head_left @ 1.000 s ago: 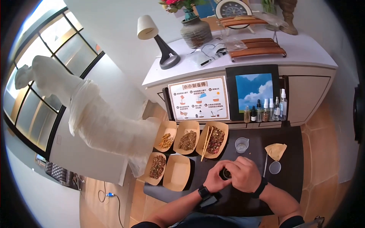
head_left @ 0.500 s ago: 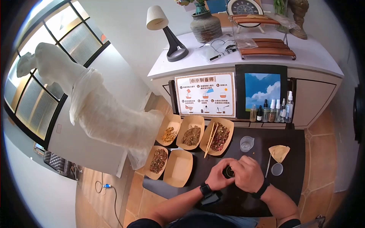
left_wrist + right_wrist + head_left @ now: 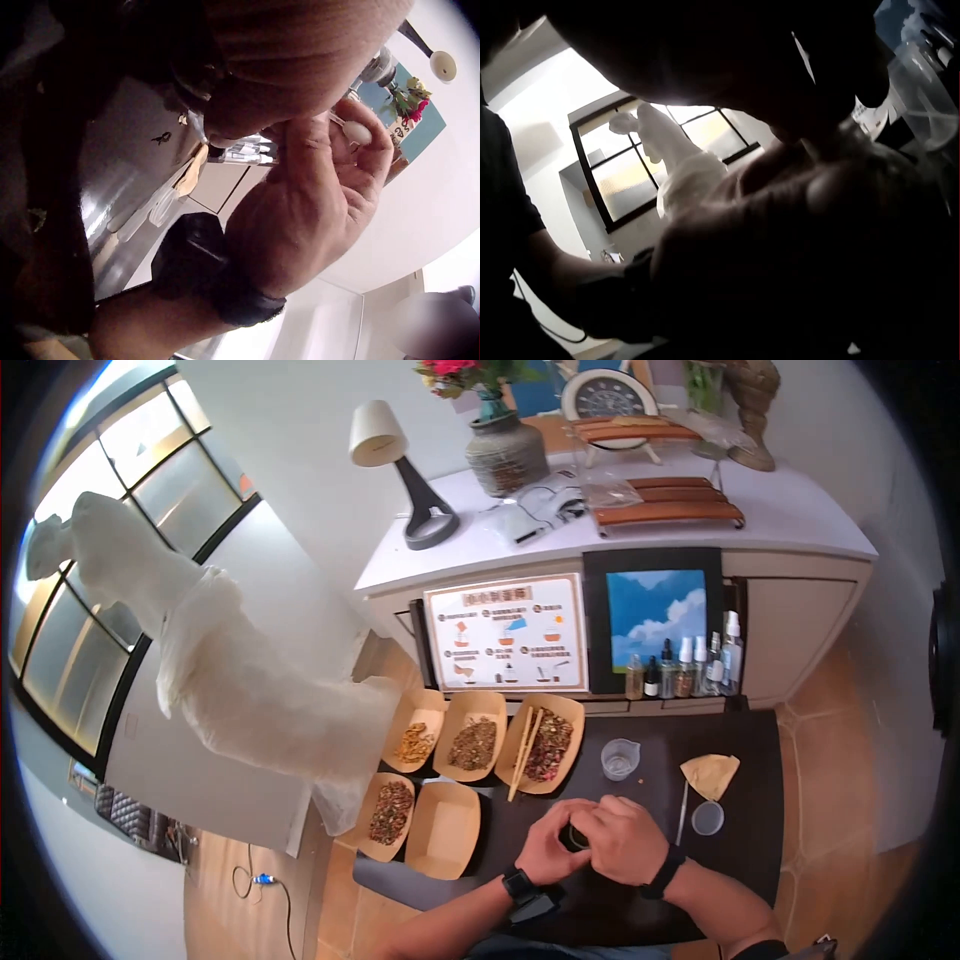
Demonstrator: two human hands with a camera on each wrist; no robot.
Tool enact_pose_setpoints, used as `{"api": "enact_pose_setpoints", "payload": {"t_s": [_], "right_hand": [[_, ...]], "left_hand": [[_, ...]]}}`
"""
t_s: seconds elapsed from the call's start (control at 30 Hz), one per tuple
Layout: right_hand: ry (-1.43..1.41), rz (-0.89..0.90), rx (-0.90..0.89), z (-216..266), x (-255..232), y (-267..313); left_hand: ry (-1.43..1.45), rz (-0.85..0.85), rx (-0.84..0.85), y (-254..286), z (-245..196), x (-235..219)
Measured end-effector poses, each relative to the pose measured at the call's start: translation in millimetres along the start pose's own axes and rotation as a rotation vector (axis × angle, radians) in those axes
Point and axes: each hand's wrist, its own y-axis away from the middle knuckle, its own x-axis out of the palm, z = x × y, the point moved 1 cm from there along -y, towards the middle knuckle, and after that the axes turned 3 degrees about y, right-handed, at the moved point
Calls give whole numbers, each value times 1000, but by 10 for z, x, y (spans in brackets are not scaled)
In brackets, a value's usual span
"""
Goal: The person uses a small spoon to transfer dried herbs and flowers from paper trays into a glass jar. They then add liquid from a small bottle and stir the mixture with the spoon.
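Note:
Between the two hands in the head view is a small dark round jar [image 3: 574, 838], its mouth facing up and its sides mostly covered. The left hand [image 3: 544, 848] curls round its left side. From the right, the right hand [image 3: 630, 840] bends over the rim with its fingers close to the left ones. In the left wrist view, curled fingers of the right hand [image 3: 289, 214] hold a small white spoon-like piece [image 3: 357, 133], beside the left hand [image 3: 307, 56]. The right wrist view is very dark; the left hand [image 3: 720, 244] shows dimly there.
Several paper trays [image 3: 443, 830], most with dried plant bits, stand left; chopsticks [image 3: 525, 754] lie across one. A clear cup [image 3: 620, 759] stands beyond the hands. To the right are a tan paper piece [image 3: 710, 776], a thin stick [image 3: 683, 812] and a small clear dish [image 3: 707, 819].
The head view has shifted, so the scene sits lower and further left than half a second ago. Both hands remain at the jar, with the right fingers covering slightly more of its mouth.

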Motion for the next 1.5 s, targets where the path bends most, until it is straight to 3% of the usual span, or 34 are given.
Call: {"api": "enact_pose_setpoints", "payload": {"t_s": [0.1,0.17,0.2,0.23,0.33,0.4,0.57,0.7,0.77,1.0,1.5], "right_hand": [[-56,-150,4,76,-39,-12],[-71,-170,-33,47,-24,-6],[-38,-86,-14,19,18,24],[-19,-182,-22,23,77,13],[-11,-203,-14,1,80,49],[-52,-131,-15,12,74,46],[-23,-186,-15,-34,157,76],[-33,-146,13,-58,207,86],[-17,-109,27,-85,188,62],[-9,-235,15,-111,104,50],[-70,-161,-4,-132,120,63]], "left_hand": [[9,-15,-16,21,32,16],[-23,-19,17,3,21,20],[-12,-23,34,5,65,28],[-2,-29,47,22,109,40],[1,-23,-19,46,152,40],[29,-12,-32,57,181,38],[-9,-44,-30,63,207,47],[66,-11,-134,95,275,21],[71,-20,-119,92,278,29],[17,-14,-138,41,117,19],[82,-19,-94,67,177,48]]}}
